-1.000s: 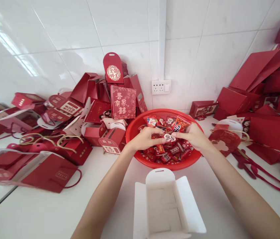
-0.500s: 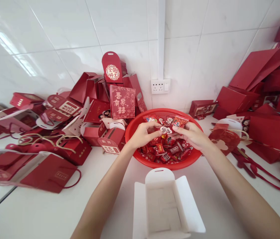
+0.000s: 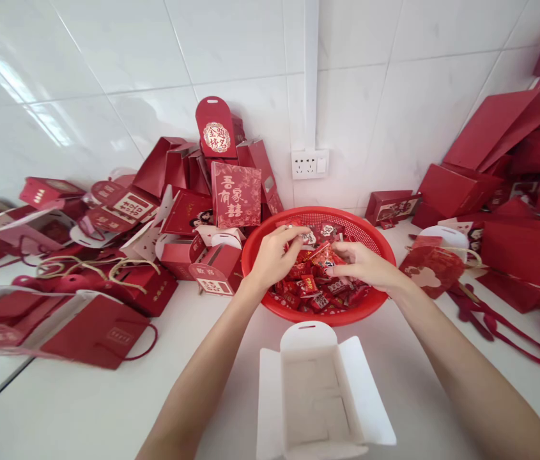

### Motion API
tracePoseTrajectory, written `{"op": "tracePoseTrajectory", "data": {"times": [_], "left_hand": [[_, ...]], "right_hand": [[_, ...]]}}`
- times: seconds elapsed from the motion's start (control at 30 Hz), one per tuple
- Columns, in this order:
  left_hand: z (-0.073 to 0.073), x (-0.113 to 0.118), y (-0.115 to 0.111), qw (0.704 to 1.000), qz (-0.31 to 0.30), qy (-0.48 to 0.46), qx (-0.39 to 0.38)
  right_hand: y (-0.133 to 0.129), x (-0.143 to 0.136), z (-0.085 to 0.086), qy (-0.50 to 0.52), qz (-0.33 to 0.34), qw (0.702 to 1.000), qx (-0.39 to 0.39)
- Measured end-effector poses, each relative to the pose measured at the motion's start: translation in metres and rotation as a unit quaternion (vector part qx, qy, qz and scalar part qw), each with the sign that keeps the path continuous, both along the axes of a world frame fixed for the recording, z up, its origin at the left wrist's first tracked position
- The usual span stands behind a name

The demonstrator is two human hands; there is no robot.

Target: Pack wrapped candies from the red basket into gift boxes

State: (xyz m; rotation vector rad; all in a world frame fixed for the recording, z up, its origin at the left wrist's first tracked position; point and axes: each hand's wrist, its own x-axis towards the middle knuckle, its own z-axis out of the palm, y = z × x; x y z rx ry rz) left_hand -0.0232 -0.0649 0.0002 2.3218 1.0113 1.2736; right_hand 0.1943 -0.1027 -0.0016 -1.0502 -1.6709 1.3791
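Observation:
A red plastic basket holds many small red-wrapped candies. Inside its left half, my left hand is closed, its fingertips on a red candy packet with white-backed lettering. My right hand is over the right half, thumb and fingers closed on a shiny orange-red candy packet. Its fingertips are partly hidden by the wrappers. In front of the basket stands an open white box, flaps spread, with nothing inside it.
Red gift boxes and bags with cord handles crowd the left side. More red boxes are piled on the right, near a red ribbon. A socket is on the tiled wall behind.
My hands have moved apart and lower into the basket. The packet between both hands has shifted to the left hand, while the right hand now has the orange-red packet.

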Motion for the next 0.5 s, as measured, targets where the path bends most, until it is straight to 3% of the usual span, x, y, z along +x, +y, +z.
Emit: {"op": "tracePoseTrajectory", "data": {"times": [0.07,0.23,0.37,0.5], "left_hand": [[0.0015,-0.0005,-0.0016,1.000,0.011,-0.005,0.018],[0.0004,0.0005,-0.0022,0.992,-0.105,0.059,-0.037],[-0.0019,0.0014,0.0006,0.993,-0.096,0.040,-0.057],[-0.0015,-0.0005,0.0024,0.994,-0.085,0.001,-0.073]], "right_hand": [[0.0013,0.0007,-0.0010,-0.009,0.009,1.000,0.025],[0.0015,0.0017,-0.0039,-0.035,0.013,0.998,0.042],[0.0002,0.0010,-0.0031,0.007,-0.057,0.998,0.013],[0.0015,0.0008,-0.0005,0.076,-0.113,0.989,0.061]]}}
